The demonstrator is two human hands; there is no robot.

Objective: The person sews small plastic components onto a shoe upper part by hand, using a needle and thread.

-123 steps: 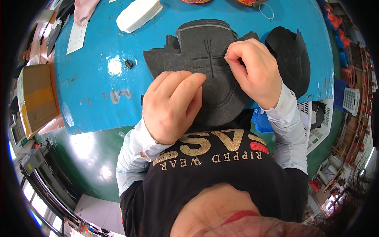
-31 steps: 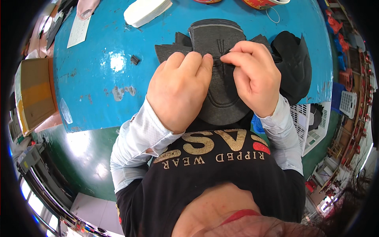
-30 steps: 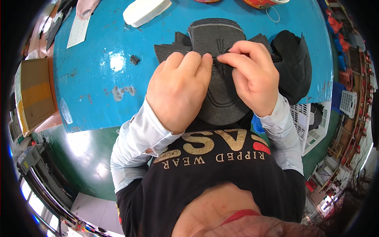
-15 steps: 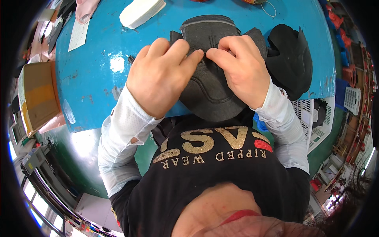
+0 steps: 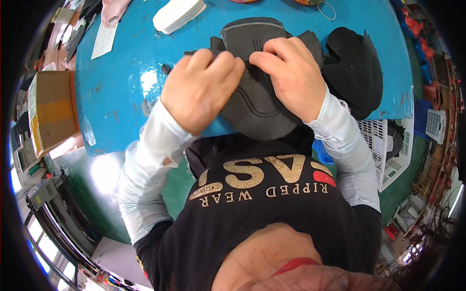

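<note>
A dark grey stitched piece (image 5: 262, 114), seemingly a shoe upper, lies at the table's near edge with its rounded end toward me. It has a curved seam and a few short lines of stitching near its far end. My right hand (image 5: 296, 77) pinches it near the middle with thumb and forefinger. My left hand (image 5: 201, 87) is closed beside it, fingers curled over its left side; a dark edge pokes out past the knuckles. What lies under the left fingertips is hidden. More dark flaps (image 5: 310, 43) spread out beneath and behind the piece.
Black stitched pieces (image 5: 352, 72) lie at right on the blue table (image 5: 121, 97). A white stack (image 5: 179, 14) and a paper slip (image 5: 104, 41) lie farther off. A cardboard box (image 5: 53, 104) stands left; a white plastic crate (image 5: 398, 160) sits below the right edge.
My hands have drawn slightly apart at the fingertips, the left slightly blurred. The grey piece sits a little farther from me. A dark edge now shows beyond the left knuckles.
</note>
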